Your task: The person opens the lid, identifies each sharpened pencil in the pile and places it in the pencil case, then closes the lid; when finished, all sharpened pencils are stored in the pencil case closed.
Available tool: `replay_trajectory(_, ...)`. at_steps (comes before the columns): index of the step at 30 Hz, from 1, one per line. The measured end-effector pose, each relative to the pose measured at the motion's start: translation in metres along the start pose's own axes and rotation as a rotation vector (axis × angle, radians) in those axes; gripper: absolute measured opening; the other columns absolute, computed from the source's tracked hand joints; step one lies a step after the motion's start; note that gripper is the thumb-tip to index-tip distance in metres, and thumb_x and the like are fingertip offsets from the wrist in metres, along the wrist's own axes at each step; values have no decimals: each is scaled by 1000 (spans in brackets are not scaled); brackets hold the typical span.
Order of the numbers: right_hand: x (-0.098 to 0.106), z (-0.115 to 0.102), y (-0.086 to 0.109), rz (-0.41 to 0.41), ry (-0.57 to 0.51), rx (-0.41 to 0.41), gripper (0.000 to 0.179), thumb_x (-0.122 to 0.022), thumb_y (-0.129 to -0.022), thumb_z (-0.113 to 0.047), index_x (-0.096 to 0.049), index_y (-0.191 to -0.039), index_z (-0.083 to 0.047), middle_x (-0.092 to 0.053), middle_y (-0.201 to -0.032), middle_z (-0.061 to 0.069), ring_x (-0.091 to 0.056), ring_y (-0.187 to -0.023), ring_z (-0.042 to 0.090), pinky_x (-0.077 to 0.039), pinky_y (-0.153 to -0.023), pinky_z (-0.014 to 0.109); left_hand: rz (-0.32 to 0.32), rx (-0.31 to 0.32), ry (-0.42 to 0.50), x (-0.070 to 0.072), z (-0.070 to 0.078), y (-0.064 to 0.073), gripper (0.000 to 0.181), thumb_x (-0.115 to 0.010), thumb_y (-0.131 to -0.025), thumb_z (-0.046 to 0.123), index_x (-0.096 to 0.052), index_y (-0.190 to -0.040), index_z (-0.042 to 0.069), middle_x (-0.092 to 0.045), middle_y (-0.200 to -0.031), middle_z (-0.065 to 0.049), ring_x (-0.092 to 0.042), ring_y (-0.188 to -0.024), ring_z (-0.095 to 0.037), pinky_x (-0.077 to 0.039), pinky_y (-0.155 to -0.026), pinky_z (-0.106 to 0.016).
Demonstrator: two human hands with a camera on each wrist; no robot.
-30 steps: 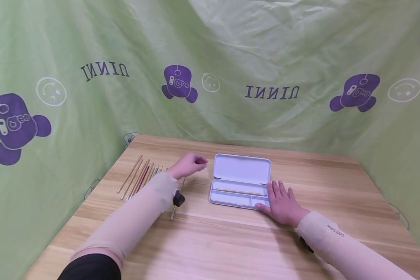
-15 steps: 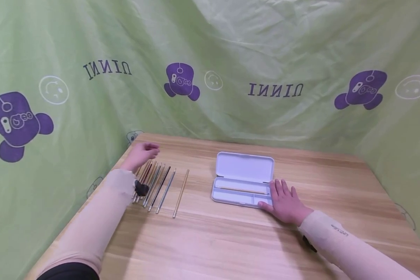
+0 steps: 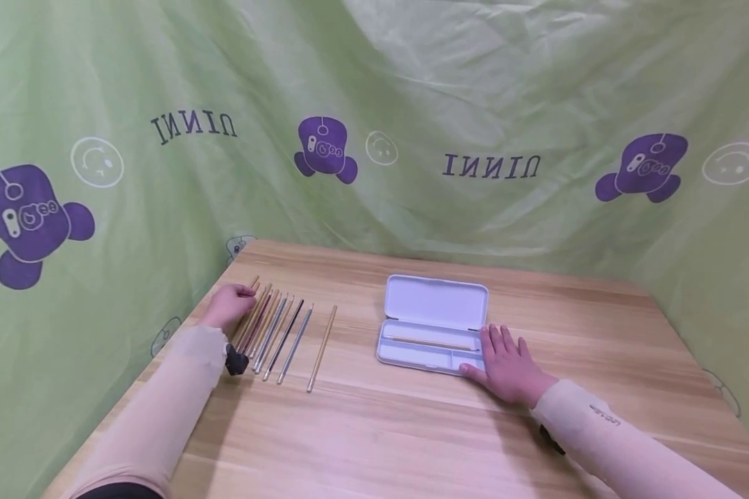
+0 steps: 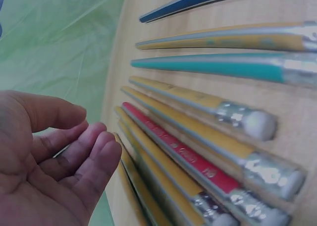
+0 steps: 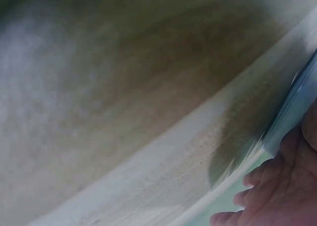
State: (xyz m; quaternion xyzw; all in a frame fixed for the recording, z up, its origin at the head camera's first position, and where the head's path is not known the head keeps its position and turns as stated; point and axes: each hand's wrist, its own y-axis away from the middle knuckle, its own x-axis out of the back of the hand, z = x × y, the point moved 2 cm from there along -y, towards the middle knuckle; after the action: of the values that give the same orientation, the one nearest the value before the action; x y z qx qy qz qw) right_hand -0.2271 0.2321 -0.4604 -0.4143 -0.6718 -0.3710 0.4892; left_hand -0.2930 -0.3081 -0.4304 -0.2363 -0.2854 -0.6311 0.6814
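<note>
My left hand (image 3: 229,305) is over the far end of the leftmost pencils in a row of pencils (image 3: 273,329) on the table. In the left wrist view its fingers are loosely bent, with nothing between thumb and fingertips, beside yellow pencils and a red pencil (image 4: 183,151). The pencils have silver ferrules and pale erasers. A pale blue pencil case (image 3: 433,301) lies with its lid raised. One wooden pencil (image 3: 431,342) is in its long compartment. With fingers spread, my right hand (image 3: 508,364) rests at the case's right edge; the right wrist view shows only part of it.
A single yellow pencil (image 3: 322,348) lies apart, between the row and the case. The wooden table (image 3: 374,443) ends at the back against a green printed curtain (image 3: 412,83).
My left hand has moved from beside the case leftward to the pencil row, then lowered toward its left end. The right hand has kept its place at the case.
</note>
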Motion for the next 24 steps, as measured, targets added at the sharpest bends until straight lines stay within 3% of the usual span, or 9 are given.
replay_trajectory(10, -13, 12, -6, 52, 9, 21, 103, -44, -102, -67, -21, -153, 19, -18, -159, 42, -10, -147, 60, -8, -114, 78, 52, 11, -97, -11, -1, 6, 35, -54, -94, 3, -59, -121, -19, -61, -123, -37, -58, -114, -51, -47, -102, -57)
replay_trajectory(24, -14, 14, -7, 36, -8, 21, 102, -46, -102, -64, -19, -153, 20, -17, -160, 41, -10, -147, 61, -7, -114, 77, 80, 23, -145, -11, -7, 10, 39, -51, -94, 5, -58, -125, -18, -62, -122, -36, -59, -113, -49, -49, -100, -57)
